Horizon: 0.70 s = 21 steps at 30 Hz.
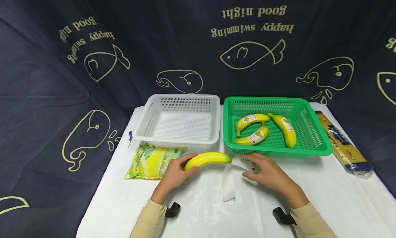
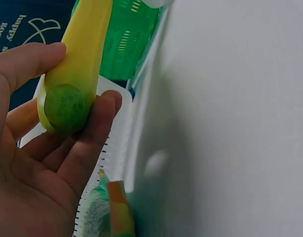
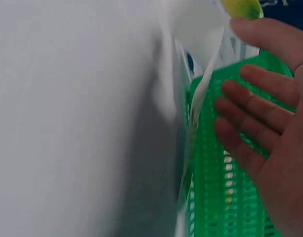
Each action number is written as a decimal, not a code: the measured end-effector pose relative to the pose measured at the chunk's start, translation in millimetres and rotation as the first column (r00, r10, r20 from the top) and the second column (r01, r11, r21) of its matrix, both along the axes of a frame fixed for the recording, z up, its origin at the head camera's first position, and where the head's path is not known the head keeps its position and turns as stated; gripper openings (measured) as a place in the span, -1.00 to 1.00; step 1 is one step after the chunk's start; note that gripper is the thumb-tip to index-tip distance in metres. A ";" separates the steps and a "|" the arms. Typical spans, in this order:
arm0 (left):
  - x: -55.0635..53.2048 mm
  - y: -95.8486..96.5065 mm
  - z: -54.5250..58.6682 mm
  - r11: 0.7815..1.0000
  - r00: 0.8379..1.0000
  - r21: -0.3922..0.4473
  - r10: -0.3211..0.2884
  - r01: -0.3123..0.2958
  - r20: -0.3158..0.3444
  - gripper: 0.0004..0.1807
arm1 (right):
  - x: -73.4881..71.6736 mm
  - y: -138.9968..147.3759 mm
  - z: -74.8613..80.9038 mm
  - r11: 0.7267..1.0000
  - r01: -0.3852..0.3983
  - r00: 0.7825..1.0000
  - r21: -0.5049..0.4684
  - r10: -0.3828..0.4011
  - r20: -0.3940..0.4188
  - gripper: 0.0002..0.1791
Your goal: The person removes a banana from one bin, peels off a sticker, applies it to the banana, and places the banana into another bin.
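Observation:
A yellow banana (image 1: 211, 158) with a green tip is held in my left hand (image 1: 176, 172), thumb on one side and fingers on the other. In the left wrist view the banana's green end (image 2: 65, 108) faces the camera. My right hand (image 1: 269, 171) is near the banana's far tip, fingers relaxed and parted, with nothing gripped. Below and between the hands is a crumpled white paper-like piece (image 1: 228, 184). The right wrist view shows this white piece (image 3: 203, 89) beside the fingers; whether they touch cannot be told.
Behind my right hand stands a green basket (image 1: 278, 150) with three labelled bananas (image 1: 252, 136). A white basket (image 1: 177, 140) is to its left. In front of that lies a yellow-green packet (image 1: 153, 161). At the right edge is a brown and dark-blue package (image 1: 343, 143).

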<state>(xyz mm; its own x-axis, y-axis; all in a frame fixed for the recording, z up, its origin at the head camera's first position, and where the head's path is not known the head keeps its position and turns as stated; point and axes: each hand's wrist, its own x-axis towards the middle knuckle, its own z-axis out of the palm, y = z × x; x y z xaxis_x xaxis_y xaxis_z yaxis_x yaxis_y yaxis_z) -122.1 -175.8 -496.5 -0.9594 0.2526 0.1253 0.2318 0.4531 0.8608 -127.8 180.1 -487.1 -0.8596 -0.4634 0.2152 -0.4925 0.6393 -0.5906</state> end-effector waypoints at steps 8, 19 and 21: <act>-2.9 1.2 -7.1 0.993 0.998 -0.107 0.048 -0.051 -0.032 -0.50 | -5.5 12.7 -11.6 0.993 0.067 0.997 0.101 -0.070 0.031 -0.33; -1.8 7.4 -11.0 0.952 0.987 -0.286 0.066 -0.106 -0.146 -0.51 | -2.3 20.3 -18.6 0.992 0.060 0.998 0.115 -0.062 0.016 -0.43; -0.7 8.4 -10.3 0.947 0.985 -0.304 0.051 -0.100 -0.167 -0.50 | -2.4 21.2 -19.7 0.992 0.059 0.998 0.108 -0.062 0.025 -0.43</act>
